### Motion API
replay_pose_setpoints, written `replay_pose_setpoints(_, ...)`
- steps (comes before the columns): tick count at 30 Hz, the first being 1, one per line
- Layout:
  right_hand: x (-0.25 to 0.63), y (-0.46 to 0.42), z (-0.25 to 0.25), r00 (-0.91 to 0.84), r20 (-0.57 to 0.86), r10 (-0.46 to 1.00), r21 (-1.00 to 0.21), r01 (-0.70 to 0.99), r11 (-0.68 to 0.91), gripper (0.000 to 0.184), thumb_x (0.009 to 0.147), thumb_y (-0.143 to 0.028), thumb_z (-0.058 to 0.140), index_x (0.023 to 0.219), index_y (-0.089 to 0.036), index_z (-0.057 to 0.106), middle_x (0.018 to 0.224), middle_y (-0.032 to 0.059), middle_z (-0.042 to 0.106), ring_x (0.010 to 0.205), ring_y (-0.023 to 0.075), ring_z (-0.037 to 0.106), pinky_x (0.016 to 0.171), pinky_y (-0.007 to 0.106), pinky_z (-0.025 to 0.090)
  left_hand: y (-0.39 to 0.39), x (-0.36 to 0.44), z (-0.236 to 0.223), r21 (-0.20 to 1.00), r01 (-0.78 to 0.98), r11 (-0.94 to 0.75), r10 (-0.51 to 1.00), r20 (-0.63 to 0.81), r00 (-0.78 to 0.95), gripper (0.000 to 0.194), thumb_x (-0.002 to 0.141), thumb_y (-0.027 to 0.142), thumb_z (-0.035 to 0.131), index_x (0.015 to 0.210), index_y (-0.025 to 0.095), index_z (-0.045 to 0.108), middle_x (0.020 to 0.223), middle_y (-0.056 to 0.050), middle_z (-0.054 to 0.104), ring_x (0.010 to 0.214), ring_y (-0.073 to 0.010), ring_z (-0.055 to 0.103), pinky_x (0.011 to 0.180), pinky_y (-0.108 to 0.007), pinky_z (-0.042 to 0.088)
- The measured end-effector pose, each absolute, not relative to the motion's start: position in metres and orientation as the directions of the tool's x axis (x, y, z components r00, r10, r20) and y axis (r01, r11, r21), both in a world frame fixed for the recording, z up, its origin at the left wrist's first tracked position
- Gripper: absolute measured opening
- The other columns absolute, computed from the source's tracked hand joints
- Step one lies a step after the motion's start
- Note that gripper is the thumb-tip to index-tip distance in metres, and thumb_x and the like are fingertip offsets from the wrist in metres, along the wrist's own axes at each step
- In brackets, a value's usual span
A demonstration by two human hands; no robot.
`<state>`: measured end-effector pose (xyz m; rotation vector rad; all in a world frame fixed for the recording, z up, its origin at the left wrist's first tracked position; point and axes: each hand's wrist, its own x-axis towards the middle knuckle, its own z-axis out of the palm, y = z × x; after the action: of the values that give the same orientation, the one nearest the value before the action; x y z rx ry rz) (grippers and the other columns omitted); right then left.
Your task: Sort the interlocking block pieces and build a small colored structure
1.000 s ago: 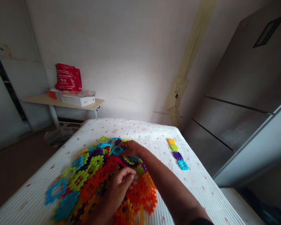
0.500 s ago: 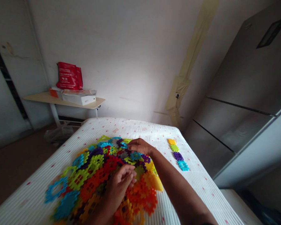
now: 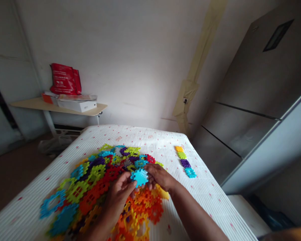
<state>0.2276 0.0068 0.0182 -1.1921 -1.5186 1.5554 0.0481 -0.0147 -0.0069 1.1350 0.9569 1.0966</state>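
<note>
White ribbed mattress (image 3: 210,194) with heaped plastic tiles (image 3: 100,180), four-tile row (image 3: 184,161).

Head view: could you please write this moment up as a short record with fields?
surface: white ribbed cover with small red marks
held piece: blue toothed tile, pinched between both hands
left hand: on the tile's left edge
right hand: on its right edge
below hands: pile of mixed coloured tiles
set apart: row of four tiles, orange, green, purple, blue
background: red bag on a side table
</note>
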Motion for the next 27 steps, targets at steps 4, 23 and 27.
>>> replay_pose_setpoints(4,0.218,-0.009,0.023,-0.059,0.168,0.984,-0.904,0.388,0.177,0.032,0.083,-0.049,0.052,0.085,-0.018,0.057,0.066,-0.0004,0.057,0.056,0.0115,0.055,0.049,0.021,0.042,-0.015,0.048,-0.008,0.977,-0.186,0.105,0.981,-0.072,0.180,0.033,0.070,0.047,0.067,0.085,0.019,0.058,0.066,0.001,0.066,0.059,-0.0154,0.061,0.057,-0.024,0.049)
replay_pose_setpoints(23,0.242,-0.042,0.032,0.010,0.472,0.882,-0.581,0.756,0.303,0.049,0.072,-0.027,0.070,0.119,-0.016,0.059,0.109,0.0105,0.065,0.098,0.0232,0.059,0.085,0.035,0.049,-0.012,0.046,-0.018,0.958,-0.195,0.209,0.961,-0.165,0.221,0.043,0.069,0.050,0.069,0.099,0.020,0.059,0.089,-0.003,0.071,0.072,-0.0201,0.067,0.065,-0.026,0.053)
replay_pose_setpoints(27,0.314,-0.044,0.025,0.255,0.498,0.829,-0.464,0.886,0.006,0.039,0.072,-0.019,0.064,0.111,-0.013,0.065,0.108,0.0130,0.067,0.102,0.0262,0.059,0.093,0.039,0.044,-0.012,0.046,-0.016,0.964,-0.157,0.212,0.969,-0.187,0.161,0.052,0.066,0.053,0.071,0.104,0.020,0.056,0.087,-0.001,0.070,0.063,-0.0146,0.064,0.060,-0.022,0.051)
